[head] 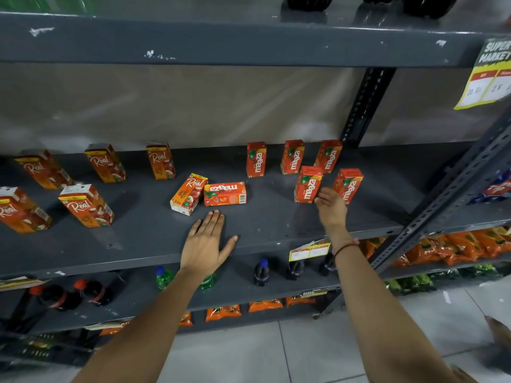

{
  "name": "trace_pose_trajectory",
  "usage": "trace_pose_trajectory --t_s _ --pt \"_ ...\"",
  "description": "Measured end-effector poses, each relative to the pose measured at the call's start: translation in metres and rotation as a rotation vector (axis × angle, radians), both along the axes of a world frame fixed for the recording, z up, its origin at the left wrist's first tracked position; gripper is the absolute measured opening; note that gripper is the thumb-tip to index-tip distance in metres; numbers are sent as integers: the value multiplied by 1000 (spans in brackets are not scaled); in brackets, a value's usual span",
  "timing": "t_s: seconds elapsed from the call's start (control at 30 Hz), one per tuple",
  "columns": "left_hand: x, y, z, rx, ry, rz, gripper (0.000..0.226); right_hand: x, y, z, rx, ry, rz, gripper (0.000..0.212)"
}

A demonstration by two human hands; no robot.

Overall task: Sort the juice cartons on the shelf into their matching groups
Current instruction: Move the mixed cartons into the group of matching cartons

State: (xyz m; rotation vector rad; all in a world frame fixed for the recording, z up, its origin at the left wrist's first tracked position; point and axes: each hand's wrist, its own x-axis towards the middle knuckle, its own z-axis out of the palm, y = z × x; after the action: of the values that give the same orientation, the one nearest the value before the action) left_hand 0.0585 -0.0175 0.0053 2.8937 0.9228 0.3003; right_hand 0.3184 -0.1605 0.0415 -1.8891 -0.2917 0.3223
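We were near the end of sorting: Real cartons stood left on the shelf, Maaza cartons right. Two strays lay mid-shelf, a Real carton touching a tipped Maaza carton. Our left hand hovered spread and empty just before them; our right hand, unclenched, touched a standing Maaza. Next, we judged, each stray needed lifting to its group.

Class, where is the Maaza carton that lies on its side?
In the head view, the fallen Maaza carton lies mid-shelf, touching the tilted Real carton on its left, just beyond the left hand.
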Motion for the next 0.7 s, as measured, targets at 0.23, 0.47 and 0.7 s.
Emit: trace_pose_trajectory --t_s 0.23,0.47,0.7 --pt "0 -1 -2 21 -5 -2 80 -85 29 -13 151 -282 -41 11" --pt "-1 -1 -3 20 -35 -4 72 -83 104 30 -213 -266 608 42" --pt "-1 0 -3 45 -36 -7 69 -58 133 49 -572 -127 900 58"
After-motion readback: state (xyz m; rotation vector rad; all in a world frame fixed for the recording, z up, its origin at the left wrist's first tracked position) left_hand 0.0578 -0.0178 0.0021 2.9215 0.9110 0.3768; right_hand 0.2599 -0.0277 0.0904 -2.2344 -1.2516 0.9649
